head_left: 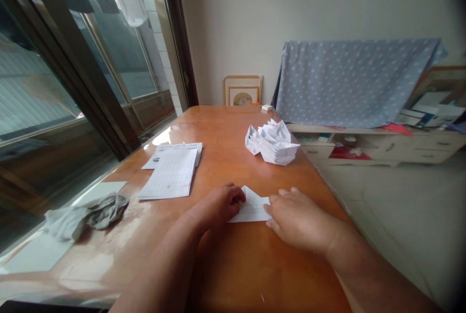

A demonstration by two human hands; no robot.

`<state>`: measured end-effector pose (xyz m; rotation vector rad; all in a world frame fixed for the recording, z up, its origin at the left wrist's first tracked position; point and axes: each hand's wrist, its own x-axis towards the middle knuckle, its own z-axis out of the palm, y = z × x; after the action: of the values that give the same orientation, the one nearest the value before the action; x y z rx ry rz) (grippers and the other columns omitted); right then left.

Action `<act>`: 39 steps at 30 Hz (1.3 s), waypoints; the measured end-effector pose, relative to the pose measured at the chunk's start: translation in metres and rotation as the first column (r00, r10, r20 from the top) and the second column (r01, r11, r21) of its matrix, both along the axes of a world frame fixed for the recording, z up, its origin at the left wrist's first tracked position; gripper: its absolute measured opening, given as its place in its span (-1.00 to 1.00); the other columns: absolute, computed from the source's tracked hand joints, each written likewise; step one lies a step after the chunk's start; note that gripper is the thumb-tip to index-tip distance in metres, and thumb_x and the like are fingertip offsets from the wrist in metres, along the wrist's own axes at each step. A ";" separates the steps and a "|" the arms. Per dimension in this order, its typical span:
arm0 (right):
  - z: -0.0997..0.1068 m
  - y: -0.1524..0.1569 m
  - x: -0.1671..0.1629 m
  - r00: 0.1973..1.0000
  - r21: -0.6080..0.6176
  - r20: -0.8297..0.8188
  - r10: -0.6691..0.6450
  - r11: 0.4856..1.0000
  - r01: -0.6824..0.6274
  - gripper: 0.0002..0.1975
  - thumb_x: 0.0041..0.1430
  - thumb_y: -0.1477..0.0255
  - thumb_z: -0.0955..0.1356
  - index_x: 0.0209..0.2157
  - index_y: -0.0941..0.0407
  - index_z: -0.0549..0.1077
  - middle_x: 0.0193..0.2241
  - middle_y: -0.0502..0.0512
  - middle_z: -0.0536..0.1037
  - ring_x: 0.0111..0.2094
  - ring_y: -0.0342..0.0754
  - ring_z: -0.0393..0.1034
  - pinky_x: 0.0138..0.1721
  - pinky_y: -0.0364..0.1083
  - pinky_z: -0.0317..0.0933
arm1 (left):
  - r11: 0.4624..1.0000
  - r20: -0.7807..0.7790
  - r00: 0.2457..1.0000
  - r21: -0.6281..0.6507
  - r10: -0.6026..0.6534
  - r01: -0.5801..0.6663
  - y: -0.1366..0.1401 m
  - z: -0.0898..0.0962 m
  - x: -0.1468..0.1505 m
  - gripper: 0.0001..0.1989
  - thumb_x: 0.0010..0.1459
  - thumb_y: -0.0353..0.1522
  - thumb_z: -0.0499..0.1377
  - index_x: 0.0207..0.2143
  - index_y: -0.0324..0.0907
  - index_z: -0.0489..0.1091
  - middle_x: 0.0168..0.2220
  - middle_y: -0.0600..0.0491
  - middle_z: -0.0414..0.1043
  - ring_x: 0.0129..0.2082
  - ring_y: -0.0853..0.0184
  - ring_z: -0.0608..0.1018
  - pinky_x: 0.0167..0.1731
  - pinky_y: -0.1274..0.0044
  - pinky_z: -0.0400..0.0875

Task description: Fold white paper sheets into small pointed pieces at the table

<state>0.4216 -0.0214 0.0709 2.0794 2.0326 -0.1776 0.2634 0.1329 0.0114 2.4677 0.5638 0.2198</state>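
Note:
A partly folded sheet of paper (253,211) with a pointed top and faint printed lines lies on the table in front of me. My left hand (223,205) rests at its left side, fingers curled in and pressed on the paper. At the right edge, my right hand (291,215) grips the same sheet between thumb and bent fingers. Some of the fingertips are hidden. Beyond my hands, near the table's right edge, stands a stack of folded paper boats (274,145) nested together.
Printed sheets (169,172) lie in a pile on the left of the wooden table (225,133). A crumpled grey cloth (107,211) is nearer the left edge. At the far end sits a small white box (267,107). A dotted blue cloth (357,82) hangs over something behind a low cabinet.

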 end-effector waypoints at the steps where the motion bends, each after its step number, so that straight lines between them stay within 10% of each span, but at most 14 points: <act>1: 0.002 0.000 0.003 1.000 -0.015 0.005 -0.011 1.000 0.011 -0.74 0.27 0.32 0.30 -0.17 0.11 0.61 -0.15 0.30 0.62 -0.09 0.27 0.45 -0.11 0.14 0.17 | 1.000 -0.002 1.000 0.003 0.001 -0.001 0.000 0.000 0.000 -0.75 0.05 -0.49 0.10 -0.23 -0.16 0.49 -0.22 0.02 0.45 -0.31 0.33 0.50 -0.27 0.53 0.39; 12: -0.008 0.015 0.031 0.965 0.118 -0.123 -0.229 0.963 0.244 -0.66 0.34 0.26 0.21 -0.34 0.08 0.54 -0.31 0.17 0.63 -0.30 0.07 0.50 -0.42 -0.07 0.01 | 0.998 0.016 0.998 0.023 0.063 -0.063 -0.006 0.001 0.006 -0.88 0.14 -0.37 0.12 -0.33 -0.16 0.46 -0.30 0.04 0.43 -0.37 0.33 0.46 -0.35 0.53 0.31; 39: -0.052 0.053 0.049 0.884 -0.108 -0.428 -0.187 0.982 0.156 -0.61 0.11 0.06 0.37 -0.36 0.12 0.57 -0.45 0.09 0.58 -0.49 -0.05 0.41 -0.49 -0.14 0.08 | 0.982 -0.200 0.961 0.062 0.189 -0.180 0.004 0.009 0.006 -0.80 -0.02 -0.28 0.28 -0.34 -0.18 0.44 -0.38 0.08 0.50 -0.40 0.33 0.47 -0.43 0.55 0.24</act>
<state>0.4707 0.0317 0.0188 2.3355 2.0211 -0.8053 0.2691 0.1367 0.0204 2.4964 0.8874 0.0498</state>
